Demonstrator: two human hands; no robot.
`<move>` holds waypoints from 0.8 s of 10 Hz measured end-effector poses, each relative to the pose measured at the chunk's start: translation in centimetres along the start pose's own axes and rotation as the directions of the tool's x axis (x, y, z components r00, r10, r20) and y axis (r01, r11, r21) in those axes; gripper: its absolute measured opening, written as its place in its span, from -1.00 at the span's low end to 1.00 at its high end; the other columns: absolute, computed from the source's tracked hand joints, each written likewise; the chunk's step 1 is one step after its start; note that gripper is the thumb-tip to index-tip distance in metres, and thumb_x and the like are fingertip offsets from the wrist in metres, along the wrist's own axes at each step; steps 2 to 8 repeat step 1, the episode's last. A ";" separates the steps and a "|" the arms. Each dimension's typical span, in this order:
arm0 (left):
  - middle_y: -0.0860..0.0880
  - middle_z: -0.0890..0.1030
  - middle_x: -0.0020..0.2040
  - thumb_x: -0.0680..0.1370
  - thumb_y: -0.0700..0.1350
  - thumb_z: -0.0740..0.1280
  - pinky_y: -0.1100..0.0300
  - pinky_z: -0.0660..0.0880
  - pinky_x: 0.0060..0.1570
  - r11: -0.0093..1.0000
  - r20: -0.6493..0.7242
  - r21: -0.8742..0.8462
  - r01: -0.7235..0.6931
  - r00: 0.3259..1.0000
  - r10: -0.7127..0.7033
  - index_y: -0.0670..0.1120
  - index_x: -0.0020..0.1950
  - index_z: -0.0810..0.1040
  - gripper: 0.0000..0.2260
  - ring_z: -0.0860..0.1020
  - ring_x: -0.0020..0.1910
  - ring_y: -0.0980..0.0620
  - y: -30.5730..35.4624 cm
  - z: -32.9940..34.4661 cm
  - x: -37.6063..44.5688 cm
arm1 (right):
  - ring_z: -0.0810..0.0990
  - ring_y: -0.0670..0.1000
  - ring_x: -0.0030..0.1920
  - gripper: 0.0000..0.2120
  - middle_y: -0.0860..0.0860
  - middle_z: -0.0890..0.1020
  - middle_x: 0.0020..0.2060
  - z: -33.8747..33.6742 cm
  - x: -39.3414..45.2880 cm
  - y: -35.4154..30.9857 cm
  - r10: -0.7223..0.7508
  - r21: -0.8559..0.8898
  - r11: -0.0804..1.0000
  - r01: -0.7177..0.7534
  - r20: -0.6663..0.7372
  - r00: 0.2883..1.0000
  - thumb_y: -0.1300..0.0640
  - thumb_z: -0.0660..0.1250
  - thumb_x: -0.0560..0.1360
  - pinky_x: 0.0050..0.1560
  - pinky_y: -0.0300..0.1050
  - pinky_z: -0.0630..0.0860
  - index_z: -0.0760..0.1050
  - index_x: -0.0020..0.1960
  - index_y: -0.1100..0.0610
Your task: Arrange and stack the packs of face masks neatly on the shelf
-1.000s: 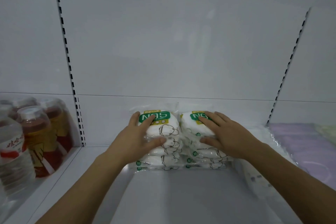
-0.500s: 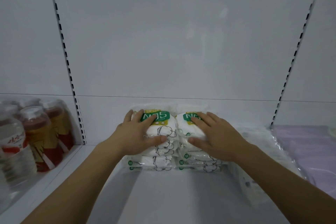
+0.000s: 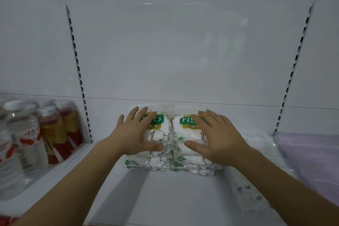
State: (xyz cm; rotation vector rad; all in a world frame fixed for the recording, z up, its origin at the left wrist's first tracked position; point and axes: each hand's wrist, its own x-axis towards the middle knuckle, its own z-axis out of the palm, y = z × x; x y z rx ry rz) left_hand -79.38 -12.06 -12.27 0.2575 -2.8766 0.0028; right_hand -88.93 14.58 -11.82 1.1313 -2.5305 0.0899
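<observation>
At the back of the white shelf (image 3: pixel 179 198), two stacks of face mask packs (image 3: pixel 169 154) sit side by side, touching. Left hand (image 3: pixel 136 134) lies flat, fingers straight, on the left stack; right hand (image 3: pixel 216 137) presses likewise on the right stack. Bottled drinks (image 3: pixel 45 134) stand to the left.
</observation>
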 end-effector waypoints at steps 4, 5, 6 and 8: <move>0.08 -0.11 0.66 0.27 0.63 0.19 -0.20 -0.08 0.58 0.999 -0.066 -0.040 -0.020 0.998 0.017 0.20 0.63 -0.11 0.07 -0.18 0.63 0.00 0.2 -0.5 -0.5 | -0.08 0.02 0.60 -0.09 -0.05 0.04 0.61 -0.5 -0.4 0.3 0.034 0.037 0.999 -0.033 -0.012 0.999 -0.54 -0.24 0.39 0.58 0.06 -0.06 -0.05 0.62 -0.10; 0.08 -0.11 0.66 0.27 0.63 0.19 -0.20 -0.08 0.58 0.999 -0.066 -0.040 -0.020 0.998 0.017 0.20 0.63 -0.11 0.07 -0.18 0.63 0.00 0.2 -0.5 -0.5 | -0.08 0.02 0.60 -0.09 -0.05 0.04 0.61 -0.5 -0.4 0.3 0.034 0.037 0.999 -0.033 -0.012 0.999 -0.54 -0.24 0.39 0.58 0.06 -0.06 -0.05 0.62 -0.10; 0.08 -0.11 0.66 0.27 0.63 0.19 -0.20 -0.08 0.58 0.999 -0.066 -0.040 -0.020 0.998 0.017 0.20 0.63 -0.11 0.07 -0.18 0.63 0.00 0.2 -0.5 -0.5 | -0.08 0.02 0.60 -0.09 -0.05 0.04 0.61 -0.5 -0.4 0.3 0.034 0.037 0.999 -0.033 -0.012 0.999 -0.54 -0.24 0.39 0.58 0.06 -0.06 -0.05 0.62 -0.10; 0.08 -0.11 0.66 0.27 0.63 0.19 -0.20 -0.08 0.58 0.999 -0.066 -0.040 -0.020 0.998 0.017 0.20 0.63 -0.11 0.07 -0.18 0.63 0.00 0.2 -0.5 -0.5 | -0.08 0.02 0.60 -0.09 -0.05 0.04 0.61 -0.5 -0.4 0.3 0.034 0.037 0.999 -0.033 -0.012 0.999 -0.54 -0.24 0.39 0.58 0.06 -0.06 -0.05 0.62 -0.10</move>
